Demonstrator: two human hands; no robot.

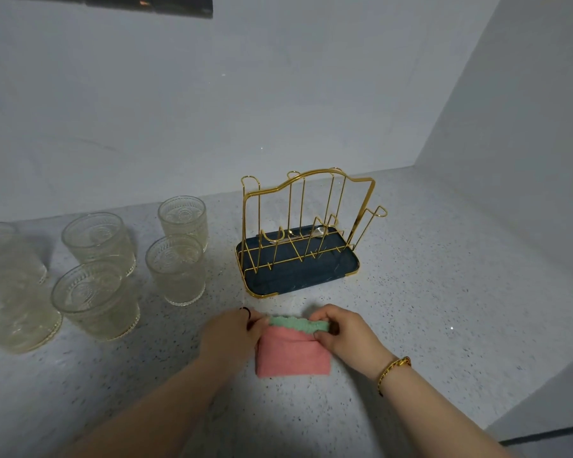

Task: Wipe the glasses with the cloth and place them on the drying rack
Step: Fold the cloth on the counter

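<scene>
A folded pink cloth [291, 355] with a green edge lies on the speckled counter in front of me. My left hand [230, 332] pinches its upper left corner and my right hand [346, 332] pinches the green edge at the upper right. Several clear patterned glasses stand upright to the left; the nearest ones are a tall glass [176, 269], another behind it [183, 219], and a wide glass [95, 300]. The gold wire drying rack [306, 233] on a dark blue tray [295, 279] stands just behind the cloth, with no glasses on it.
The counter [443, 309] ends at a grey wall behind and a wall on the right. A spoon [314, 231] lies in the back of the rack's tray. More glasses [11, 292] crowd the far left edge.
</scene>
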